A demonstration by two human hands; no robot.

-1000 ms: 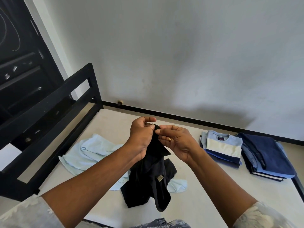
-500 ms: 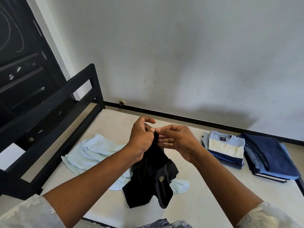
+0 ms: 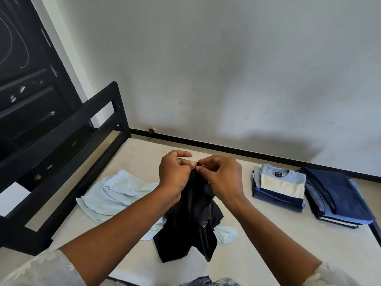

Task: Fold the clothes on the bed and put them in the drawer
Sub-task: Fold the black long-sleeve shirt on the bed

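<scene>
1. Surface: pale mattress (image 3: 268,244) under a grey wall, with a black bed frame (image 3: 68,137) at the left.
2. Black garment (image 3: 191,219), centre: we hold it up by its top, and its lower part trails on the mattress. Not yet folded.
3. Left hand (image 3: 175,174) and right hand (image 3: 222,176), close together, both pinching the garment's top edge.
4. Light blue garment (image 3: 115,195), left of centre: crumpled and partly under the black one. Unfolded.
5. Striped stack (image 3: 280,184) and navy stack (image 3: 334,195), right: folded, we judge, but not yet put away.
6. Dark cabinet (image 3: 24,89), upper left: we cannot tell whether it holds the drawer.
</scene>
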